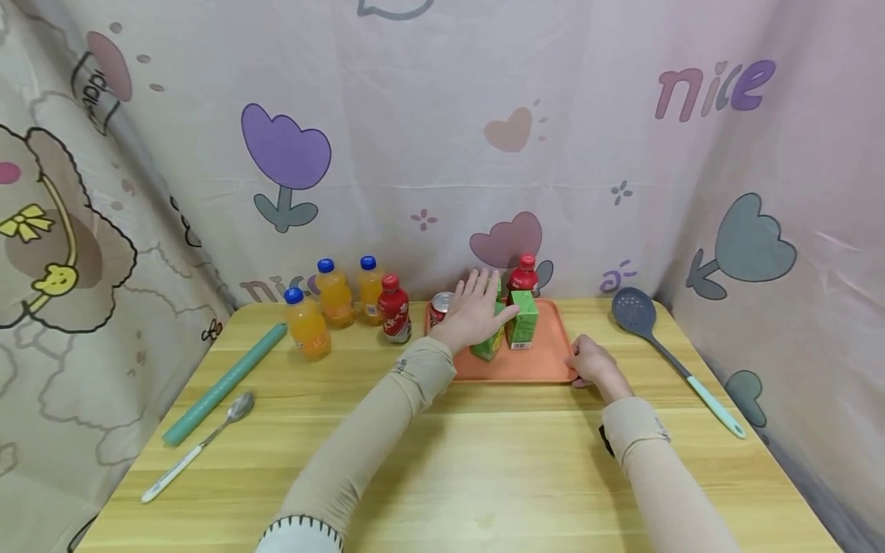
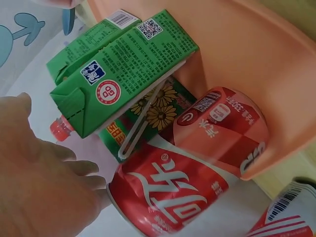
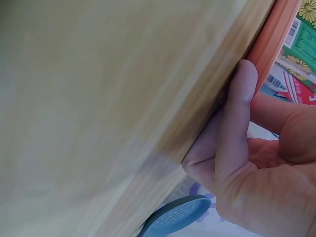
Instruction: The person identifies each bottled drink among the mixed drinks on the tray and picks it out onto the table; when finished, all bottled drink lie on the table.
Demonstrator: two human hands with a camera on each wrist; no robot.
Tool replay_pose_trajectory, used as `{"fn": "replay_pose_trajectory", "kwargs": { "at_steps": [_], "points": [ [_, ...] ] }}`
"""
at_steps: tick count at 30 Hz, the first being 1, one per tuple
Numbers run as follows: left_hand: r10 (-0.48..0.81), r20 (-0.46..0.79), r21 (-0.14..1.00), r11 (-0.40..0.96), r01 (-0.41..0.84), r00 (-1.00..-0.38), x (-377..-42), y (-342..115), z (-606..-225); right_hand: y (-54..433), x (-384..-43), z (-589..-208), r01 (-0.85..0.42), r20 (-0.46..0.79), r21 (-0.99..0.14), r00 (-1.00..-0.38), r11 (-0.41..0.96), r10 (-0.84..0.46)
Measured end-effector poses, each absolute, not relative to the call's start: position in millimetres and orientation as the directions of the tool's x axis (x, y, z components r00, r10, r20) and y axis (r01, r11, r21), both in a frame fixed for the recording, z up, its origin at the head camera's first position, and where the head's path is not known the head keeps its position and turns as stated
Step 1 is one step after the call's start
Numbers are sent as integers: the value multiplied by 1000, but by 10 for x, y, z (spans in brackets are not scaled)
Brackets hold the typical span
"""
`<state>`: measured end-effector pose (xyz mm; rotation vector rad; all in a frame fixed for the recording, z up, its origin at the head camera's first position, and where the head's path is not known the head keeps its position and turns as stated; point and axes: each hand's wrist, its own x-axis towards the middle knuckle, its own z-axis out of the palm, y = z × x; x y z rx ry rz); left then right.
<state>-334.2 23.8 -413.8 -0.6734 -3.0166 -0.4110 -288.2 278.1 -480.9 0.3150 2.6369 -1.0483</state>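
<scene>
My left hand (image 1: 472,313), its fingers straight and spread, reaches over an orange tray (image 1: 551,346) at the back of the table. In the left wrist view its fingertips are right beside the rim of a red soda can (image 2: 192,168). Green drink cartons (image 1: 523,319) stand on the tray, partly hidden by that hand. A red bottle (image 1: 523,276) with a red cap shows behind them. My right hand (image 1: 594,362) grips the tray's front right corner between thumb and fingers; the right wrist view shows the tray edge (image 3: 269,44) in its hold.
Left of the tray stand a red bottle (image 1: 395,311) and orange juice bottles (image 1: 308,326) with blue caps. A green roll (image 1: 224,384) and a spoon (image 1: 200,445) lie at the table's left. On the right lies a slotted skimmer (image 1: 667,353). A curtain hangs behind the table.
</scene>
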Motion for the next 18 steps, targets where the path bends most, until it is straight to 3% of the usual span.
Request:
{"fn": "replay_pose_trajectory", "kwargs": {
  "at_steps": [9, 18],
  "points": [
    [404, 54, 191, 894, 406, -913, -3470, 351, -4109, 2777, -2876, -4829, 303, -348, -640, -933, 706, 85],
    [373, 38, 207, 905, 372, -927, -3626, 449, -4138, 2760, -2863, -4816, 295, -330, -642, -939, 708, 92]
  ]
}}
